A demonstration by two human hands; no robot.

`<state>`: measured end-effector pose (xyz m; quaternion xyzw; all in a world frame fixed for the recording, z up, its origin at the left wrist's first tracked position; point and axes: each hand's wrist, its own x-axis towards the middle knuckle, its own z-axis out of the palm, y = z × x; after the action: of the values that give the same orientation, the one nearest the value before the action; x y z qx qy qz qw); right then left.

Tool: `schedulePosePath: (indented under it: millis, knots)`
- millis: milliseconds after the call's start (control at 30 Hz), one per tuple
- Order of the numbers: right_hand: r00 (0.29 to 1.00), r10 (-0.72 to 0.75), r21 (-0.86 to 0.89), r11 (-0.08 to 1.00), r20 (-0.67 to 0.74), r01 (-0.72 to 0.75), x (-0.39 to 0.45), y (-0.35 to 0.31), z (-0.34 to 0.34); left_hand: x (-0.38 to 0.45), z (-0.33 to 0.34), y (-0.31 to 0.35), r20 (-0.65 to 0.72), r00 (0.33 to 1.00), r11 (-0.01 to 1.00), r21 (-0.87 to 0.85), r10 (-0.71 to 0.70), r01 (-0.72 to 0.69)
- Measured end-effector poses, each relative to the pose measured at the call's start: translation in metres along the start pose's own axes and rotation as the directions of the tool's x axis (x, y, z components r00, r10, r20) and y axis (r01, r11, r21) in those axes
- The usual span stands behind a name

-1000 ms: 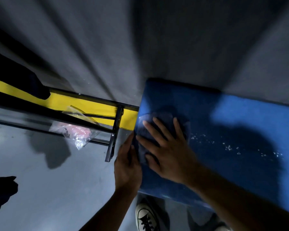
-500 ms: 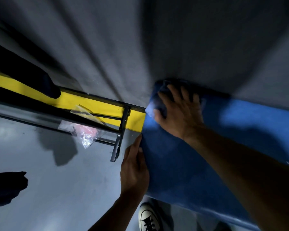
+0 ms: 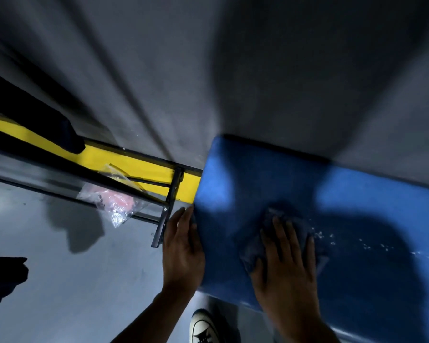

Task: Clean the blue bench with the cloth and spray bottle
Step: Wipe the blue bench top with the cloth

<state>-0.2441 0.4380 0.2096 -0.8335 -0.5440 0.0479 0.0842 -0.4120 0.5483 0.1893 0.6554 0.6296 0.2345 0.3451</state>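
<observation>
The blue bench (image 3: 270,174) fills the right half of the view, its back edge against a grey wall (image 3: 258,70), and a yellow bench (image 3: 144,164) adjoins its left end. A bunched dark cloth (image 3: 255,251) lies on its surface near the front. The right hand (image 3: 285,268) presses it flat, fingers (image 3: 280,233) straight and slightly spread. The left hand (image 3: 182,253) rests against the left edge, fingers straight and together. White specks (image 3: 332,241) dot the surface just right of the cloth.
</observation>
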Motion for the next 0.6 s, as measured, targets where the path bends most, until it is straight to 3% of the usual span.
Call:
schedulePosePath:
  millis: [133,300,400,600]
  knots:
    - [0.992,-0.127,0.005,0.992,-0.020,0.127,-0.028,0.019,-0.005,-0.006,0.017,0.018,0.033,0.980,0.975,0.099,0.198,-0.200]
    - [0.948,-0.306,0.005,0.952,0.089,0.306,-0.025,0.045,-0.012,-0.016,0.052,0.037,0.199,0.875,0.830,0.281,0.441,-0.482]
    - [0.911,-0.395,0.012,0.918,0.120,0.397,-0.018,0.059,-0.012,-0.018,0.057,0.038,0.243,0.859,0.759,0.402,0.451,-0.512]
    - [0.853,-0.507,0.012,0.860,0.125,0.509,0.002,0.078,-0.009,-0.016,0.060,0.041,0.212,0.860,0.740,0.442,0.463,-0.508]
